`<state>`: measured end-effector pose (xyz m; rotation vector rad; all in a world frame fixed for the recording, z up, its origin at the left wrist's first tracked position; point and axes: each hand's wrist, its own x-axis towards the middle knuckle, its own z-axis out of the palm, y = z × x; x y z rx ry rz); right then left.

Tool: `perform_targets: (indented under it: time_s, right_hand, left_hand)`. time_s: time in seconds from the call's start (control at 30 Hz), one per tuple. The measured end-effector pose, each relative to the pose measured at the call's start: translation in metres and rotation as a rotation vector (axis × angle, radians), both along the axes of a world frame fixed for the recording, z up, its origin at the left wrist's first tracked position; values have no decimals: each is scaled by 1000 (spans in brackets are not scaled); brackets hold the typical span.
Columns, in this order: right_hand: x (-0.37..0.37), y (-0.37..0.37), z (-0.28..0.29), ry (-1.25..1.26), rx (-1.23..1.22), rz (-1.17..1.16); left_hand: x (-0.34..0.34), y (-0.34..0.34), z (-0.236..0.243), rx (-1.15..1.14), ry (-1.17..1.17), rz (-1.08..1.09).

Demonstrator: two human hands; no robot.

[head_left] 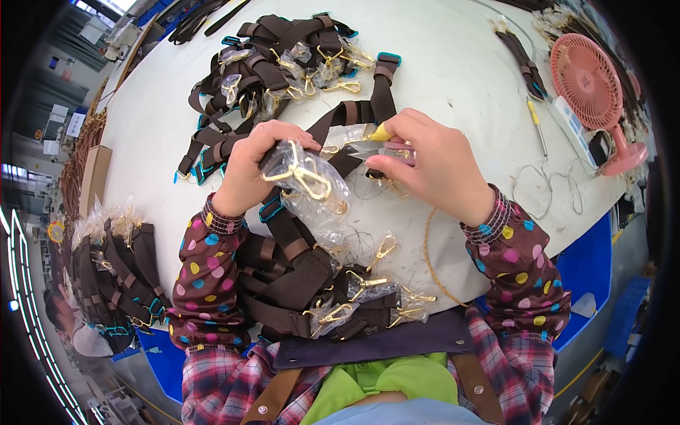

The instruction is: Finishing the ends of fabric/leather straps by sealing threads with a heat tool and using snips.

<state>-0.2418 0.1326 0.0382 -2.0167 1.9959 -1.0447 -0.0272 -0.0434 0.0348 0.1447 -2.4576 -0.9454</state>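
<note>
Right now my left hand [244,170] is clenched around a brown strap [283,227] near the tabletop [453,71] front edge, by its plastic-wrapped gold clasp [301,173]. Webbing looks limp, wrap slippery; I'd grip webbing. My right hand [435,166] pinches small snips [379,145].

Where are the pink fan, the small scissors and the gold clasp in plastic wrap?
pink fan [585,71], head view, on its round grille.
small scissors [374,148], head view, on the blades by the right hand's fingers.
gold clasp [301,173], head view, on its wrapped metal hook.
</note>
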Motion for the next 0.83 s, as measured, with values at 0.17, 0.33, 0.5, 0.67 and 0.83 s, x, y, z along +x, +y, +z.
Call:
perform_targets:
  time_s: [0.17, 0.33, 0.5, 0.67, 0.83]
  right_hand:
    - [-4, 10, -25, -51, 32, 3]
    - [-15, 16, -37, 21, 122, 2]
    - [-5, 2, 1, -52, -45, 21]
    - [0, -3, 5, -37, -64, 14]
    - [-16, 7, -6, -99, 264, -102]
  left_hand:
    - [-11, -12, 24, 233, 181, 171]
    - [-32, -21, 68, 100, 379, 396]
    - [-34, -21, 82, 43, 310, 373]
    - [-12, -38, 114, 348, 394, 475]
    - [65, -78, 154, -143, 240, 611]
